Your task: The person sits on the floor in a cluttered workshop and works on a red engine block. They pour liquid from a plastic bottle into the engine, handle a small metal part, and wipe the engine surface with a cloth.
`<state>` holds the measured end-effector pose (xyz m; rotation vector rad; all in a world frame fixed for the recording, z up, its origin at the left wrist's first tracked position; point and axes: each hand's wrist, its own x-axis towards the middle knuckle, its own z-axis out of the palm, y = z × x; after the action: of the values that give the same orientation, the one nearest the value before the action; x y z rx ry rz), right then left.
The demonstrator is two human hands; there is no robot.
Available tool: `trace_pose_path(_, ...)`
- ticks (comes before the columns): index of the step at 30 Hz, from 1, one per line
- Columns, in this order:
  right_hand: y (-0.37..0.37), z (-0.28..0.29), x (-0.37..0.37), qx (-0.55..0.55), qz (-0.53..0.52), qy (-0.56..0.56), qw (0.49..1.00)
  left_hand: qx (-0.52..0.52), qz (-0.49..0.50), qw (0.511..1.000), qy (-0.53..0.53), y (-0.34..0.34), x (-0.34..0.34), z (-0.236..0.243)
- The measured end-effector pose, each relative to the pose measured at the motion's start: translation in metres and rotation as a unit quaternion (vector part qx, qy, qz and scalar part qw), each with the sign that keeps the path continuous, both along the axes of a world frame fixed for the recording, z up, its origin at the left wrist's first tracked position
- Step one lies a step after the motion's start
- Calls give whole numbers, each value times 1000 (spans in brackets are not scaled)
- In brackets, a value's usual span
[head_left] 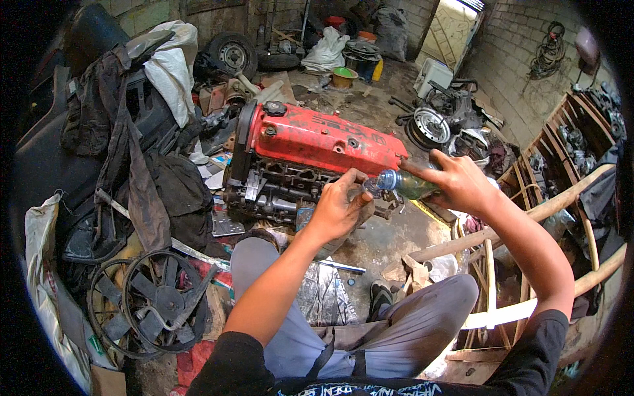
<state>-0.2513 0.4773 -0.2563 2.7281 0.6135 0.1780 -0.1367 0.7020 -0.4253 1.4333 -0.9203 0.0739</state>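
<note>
My right hand (449, 181) is wrapped round a plastic bottle (416, 186) with a blue top and greenish contents, tilted toward the left. My left hand (345, 204) is closed on a small clear plastic piece (371, 185) at the bottle's mouth; its exact shape is hard to make out. Just beyond both hands lies an engine with a scuffed red valve cover (317, 129), a black cap on top and a grimy metal body (264, 188) below. A dark cylindrical part under my left hand is partly hidden.
Fan assemblies (165, 300) and draped dark cloth (152, 218) lie left. A wooden rack of parts (551, 142) and pale poles (528, 214) stand right. Wheel rims (428, 129), tyres (231, 56), sacks (325, 53) and a yellow-green basin (343, 78) are behind, near a door (444, 33).
</note>
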Motion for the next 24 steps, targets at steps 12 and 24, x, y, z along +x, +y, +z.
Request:
trace_pose_path(12,2,2,0,6,-13,11,1000,8,1,1000,-13,1,0,1)
trace_pose_path(24,-4,-2,1,10,6,-3,1000,0,1,1000,-9,0,-1,1)
